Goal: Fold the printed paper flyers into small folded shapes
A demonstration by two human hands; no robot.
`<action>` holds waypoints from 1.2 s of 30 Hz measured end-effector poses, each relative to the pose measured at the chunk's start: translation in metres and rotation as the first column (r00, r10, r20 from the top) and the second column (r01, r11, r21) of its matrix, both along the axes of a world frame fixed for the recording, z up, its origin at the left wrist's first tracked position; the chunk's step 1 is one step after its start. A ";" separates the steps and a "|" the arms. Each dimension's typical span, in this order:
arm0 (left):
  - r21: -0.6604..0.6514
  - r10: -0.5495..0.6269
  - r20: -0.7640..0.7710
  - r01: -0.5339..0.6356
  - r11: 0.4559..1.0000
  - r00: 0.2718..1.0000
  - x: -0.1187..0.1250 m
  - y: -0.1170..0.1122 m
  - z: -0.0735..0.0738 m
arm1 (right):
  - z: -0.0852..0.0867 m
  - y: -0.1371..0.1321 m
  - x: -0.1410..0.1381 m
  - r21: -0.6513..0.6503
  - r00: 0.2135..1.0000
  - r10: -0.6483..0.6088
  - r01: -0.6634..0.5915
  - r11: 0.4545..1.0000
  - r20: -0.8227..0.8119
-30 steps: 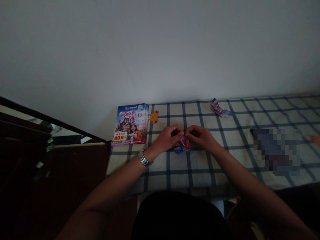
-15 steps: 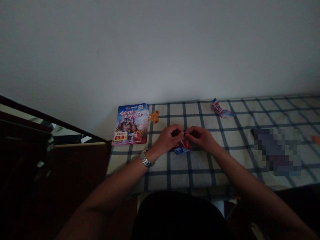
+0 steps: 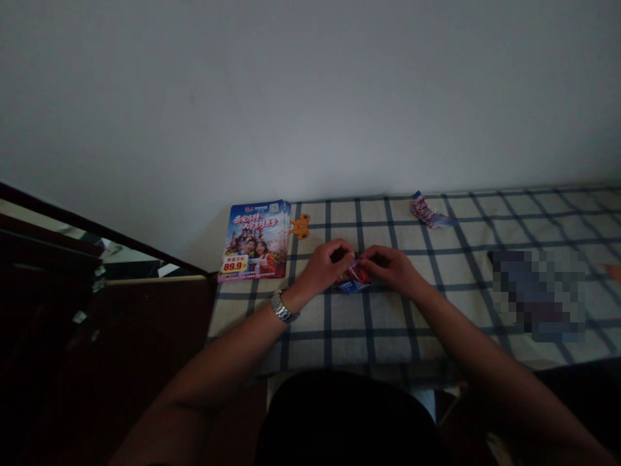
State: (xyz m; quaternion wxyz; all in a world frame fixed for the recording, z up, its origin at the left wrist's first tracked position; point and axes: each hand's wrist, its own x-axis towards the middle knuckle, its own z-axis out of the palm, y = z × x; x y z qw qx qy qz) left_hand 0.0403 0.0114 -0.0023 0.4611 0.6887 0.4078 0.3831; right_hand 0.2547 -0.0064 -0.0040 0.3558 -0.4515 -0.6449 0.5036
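Between my two hands is a blue and red printed leaflet [image 3: 353,285], creased and partly hidden by my fingers. My left hand [image 3: 330,264], with a metal watch on its wrist, pinches the leaflet's upper left part. My right hand [image 3: 388,266] pinches its upper right part, the fingertips close to those of the left. A stack of printed leaflets [image 3: 255,243] marked 89.9 lies to the left of my hands. Farther back to the right rests a twisted, folded leaflet [image 3: 429,212] in similar colours.
A checked cloth [image 3: 305,349] covers the table, which meets a pale wall [image 3: 310,97]. An orange bear-shaped piece [image 3: 301,226] lies beside the stack. At the right are a pixelated dark object [image 3: 536,294] and another person's fingertips [image 3: 612,269].
The leaflet's lower edge has shifted slightly upward and looks more bent between my fingers. Both hands keep nearly the same place, still pinching it.
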 end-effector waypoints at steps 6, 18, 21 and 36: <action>-0.001 -0.042 -0.010 0.042 0.999 0.999 -0.001 -0.001 0.003 | -0.001 -0.001 0.003 0.009 1.000 -0.005 0.005 1.000 0.002; 0.009 0.011 0.075 -0.012 1.000 0.997 -0.002 -0.001 0.000 | -0.001 -0.003 0.003 0.053 0.999 0.039 -0.040 0.998 0.026; 0.005 0.022 0.068 -0.023 1.000 0.997 -0.002 0.001 -0.002 | -0.002 -0.002 0.003 0.082 0.999 0.016 -0.019 0.996 0.035; -0.004 -0.053 0.059 0.054 0.999 0.997 -0.003 0.001 -0.002 | -0.004 -0.001 0.008 0.121 0.997 -0.044 0.037 0.992 0.058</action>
